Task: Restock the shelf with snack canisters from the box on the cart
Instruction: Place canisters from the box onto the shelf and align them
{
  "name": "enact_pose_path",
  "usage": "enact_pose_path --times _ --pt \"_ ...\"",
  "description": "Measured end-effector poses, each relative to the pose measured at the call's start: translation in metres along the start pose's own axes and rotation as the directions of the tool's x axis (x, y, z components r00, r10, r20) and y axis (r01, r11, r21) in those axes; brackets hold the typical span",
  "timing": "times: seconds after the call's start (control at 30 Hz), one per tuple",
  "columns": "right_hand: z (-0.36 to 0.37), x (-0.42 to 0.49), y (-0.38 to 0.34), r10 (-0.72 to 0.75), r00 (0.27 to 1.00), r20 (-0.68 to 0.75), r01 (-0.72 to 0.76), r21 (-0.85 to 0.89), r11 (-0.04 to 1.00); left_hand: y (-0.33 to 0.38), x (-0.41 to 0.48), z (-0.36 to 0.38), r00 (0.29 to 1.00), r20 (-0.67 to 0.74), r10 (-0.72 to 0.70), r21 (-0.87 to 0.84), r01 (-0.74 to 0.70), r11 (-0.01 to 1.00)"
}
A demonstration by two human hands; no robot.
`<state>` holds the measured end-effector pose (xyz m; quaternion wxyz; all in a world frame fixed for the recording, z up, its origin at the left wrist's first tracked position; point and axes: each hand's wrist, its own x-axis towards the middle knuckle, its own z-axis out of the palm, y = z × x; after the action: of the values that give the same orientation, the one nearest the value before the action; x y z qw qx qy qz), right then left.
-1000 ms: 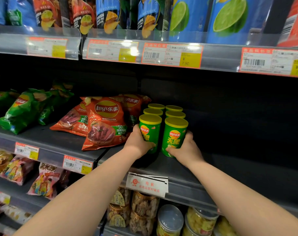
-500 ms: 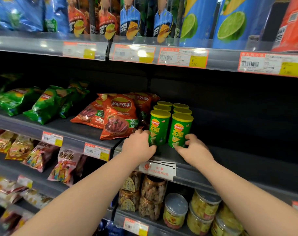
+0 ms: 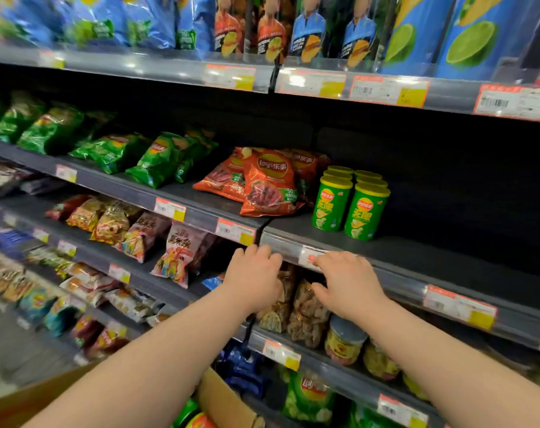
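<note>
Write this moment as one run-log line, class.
left hand: empty | right hand: empty | snack canisters: upright on shelf, not held | box: bottom of view

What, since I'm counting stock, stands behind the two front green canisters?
Four more yellow lids, two behind each of the front canisters. Their bodies are covered, and anything farther back is lost in the dark shelf.

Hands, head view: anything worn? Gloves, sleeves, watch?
No gloves, sleeves or watch: left hand and right hand are bare, forearms uncovered as far as visible. A thin ring seems to sit on a right finger, too small to be sure.
</note>
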<state>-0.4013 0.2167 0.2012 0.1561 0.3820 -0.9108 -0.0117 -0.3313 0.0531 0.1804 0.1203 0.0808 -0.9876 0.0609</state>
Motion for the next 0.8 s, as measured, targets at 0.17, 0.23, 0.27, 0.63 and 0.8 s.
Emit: enact_pose_path --times 0.17,0.23,0.27,0.63,0.8 --pt "0.009 -0.017 -0.037 -0.055 0.993 0.1 0.056 -0.004 0.998 -0.014 -0.05 0.008 0.995 0.08 -0.061 0.02 0.059 0.998" --pt "0.011 -0.023 -0.052 -0.089 0.989 0.117 0.091 -0.017 0.996 -0.021 -0.07 0.012 0.99 0.115 -0.078 0.035 0.075 0.997" --pt "0.013 -0.025 -0.06 -0.106 0.987 0.123 0.109 -0.021 0.994 -0.025 -0.08 0.014 0.987 0.133 -0.087 0.04 0.083 0.996" --pt "0.04 -0.056 -0.167 -0.328 0.924 0.198 0.318 0.082 0.945 -0.066 -0.212 0.048 0.89 0.322 -0.323 0.048 0.325 0.944" --pt "0.057 -0.076 -0.213 -0.451 0.855 0.256 0.442 0.094 0.892 -0.083 -0.277 0.067 0.791 0.421 -0.443 0.09 0.45 0.888"
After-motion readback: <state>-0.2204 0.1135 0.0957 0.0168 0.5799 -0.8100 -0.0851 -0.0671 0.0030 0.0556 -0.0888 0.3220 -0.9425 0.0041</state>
